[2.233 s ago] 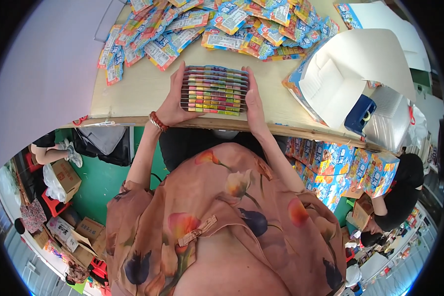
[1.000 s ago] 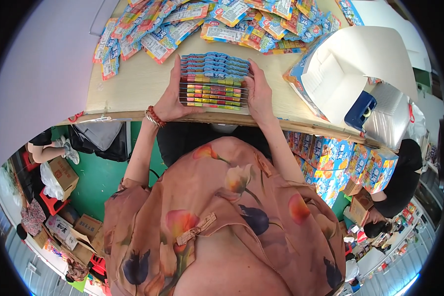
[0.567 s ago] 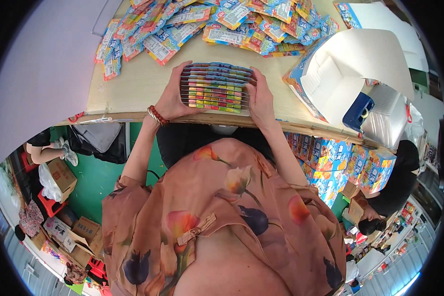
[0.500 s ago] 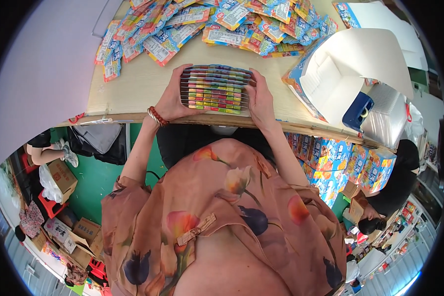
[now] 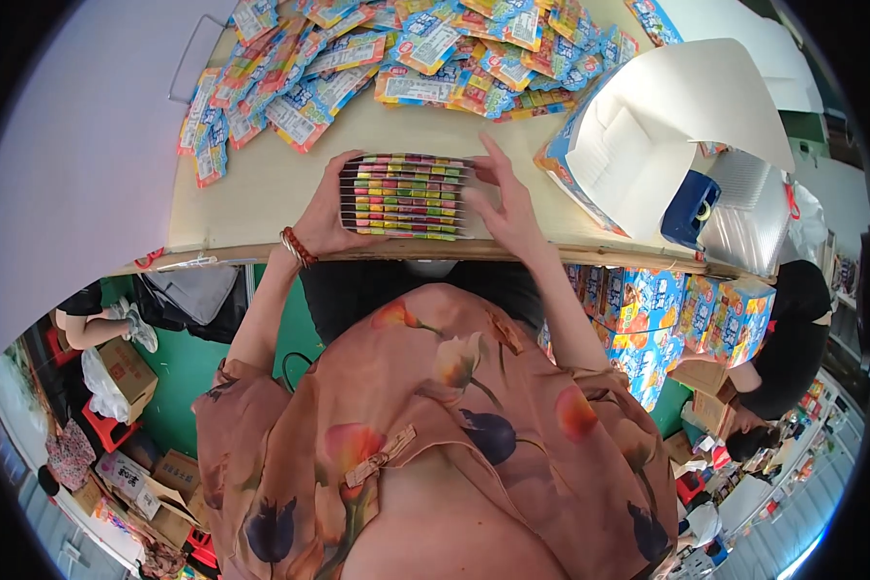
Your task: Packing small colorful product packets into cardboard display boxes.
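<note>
A stack of candy packs (image 5: 406,196) stands on edge near the front of the table, rows of red, yellow and green pieces showing between thin card layers. My left hand (image 5: 321,215) is closed round the stack's left end, with a red bracelet at the wrist. At the right end, my right hand (image 5: 507,208) has its fingers spread, the index finger lifted; whether the thumb touches the stack I cannot tell. Beyond both hands lies a loose pile of similar candy packs (image 5: 425,53), blue, orange and white.
An opened display box (image 5: 638,145), white inside, stands to the right, with a blue tape dispenser (image 5: 692,209) beside it. Printed boxes (image 5: 648,314) are stacked below the table's right edge. A person in black (image 5: 793,353) bends over cartons at the right.
My right hand has loosened from the stack's right end and spread its fingers. The stack sits slightly lower and further left in view; my left hand keeps hold.
</note>
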Available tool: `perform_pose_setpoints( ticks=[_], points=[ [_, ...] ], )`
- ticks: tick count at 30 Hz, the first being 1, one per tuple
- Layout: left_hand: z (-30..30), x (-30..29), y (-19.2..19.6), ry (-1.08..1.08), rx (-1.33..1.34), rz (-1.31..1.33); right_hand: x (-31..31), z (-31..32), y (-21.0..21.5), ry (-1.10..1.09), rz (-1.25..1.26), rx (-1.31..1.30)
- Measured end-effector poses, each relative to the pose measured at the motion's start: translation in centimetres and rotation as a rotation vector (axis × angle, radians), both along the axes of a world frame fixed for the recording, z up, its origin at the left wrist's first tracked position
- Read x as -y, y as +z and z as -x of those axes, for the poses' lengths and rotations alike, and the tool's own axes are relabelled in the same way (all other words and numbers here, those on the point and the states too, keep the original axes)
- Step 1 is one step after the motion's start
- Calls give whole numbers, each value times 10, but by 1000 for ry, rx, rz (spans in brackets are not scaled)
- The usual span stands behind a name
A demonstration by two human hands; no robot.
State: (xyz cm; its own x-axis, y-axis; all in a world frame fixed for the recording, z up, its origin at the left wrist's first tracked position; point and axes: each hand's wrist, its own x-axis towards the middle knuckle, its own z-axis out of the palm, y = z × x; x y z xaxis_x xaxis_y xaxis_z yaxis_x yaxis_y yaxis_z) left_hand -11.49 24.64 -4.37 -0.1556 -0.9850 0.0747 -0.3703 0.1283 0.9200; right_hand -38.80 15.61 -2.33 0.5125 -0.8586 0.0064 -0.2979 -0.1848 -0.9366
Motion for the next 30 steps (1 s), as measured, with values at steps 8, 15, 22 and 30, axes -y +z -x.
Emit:
perform_pose_setpoints(
  ticks=[8,15,22,30],
  points=[
    [2,2,-6,-7,-27,28,11,-1,44,487,138,-299],
    [-6,2,7,-143,-47,-56,-5,-9,18,317,350,-214],
    [-1,17,26,-119,-2,-33,-9,5,29,258,361,-174],
    [113,152,146,-445,242,526,34,115,120,-114,589,-321]
  ],
)
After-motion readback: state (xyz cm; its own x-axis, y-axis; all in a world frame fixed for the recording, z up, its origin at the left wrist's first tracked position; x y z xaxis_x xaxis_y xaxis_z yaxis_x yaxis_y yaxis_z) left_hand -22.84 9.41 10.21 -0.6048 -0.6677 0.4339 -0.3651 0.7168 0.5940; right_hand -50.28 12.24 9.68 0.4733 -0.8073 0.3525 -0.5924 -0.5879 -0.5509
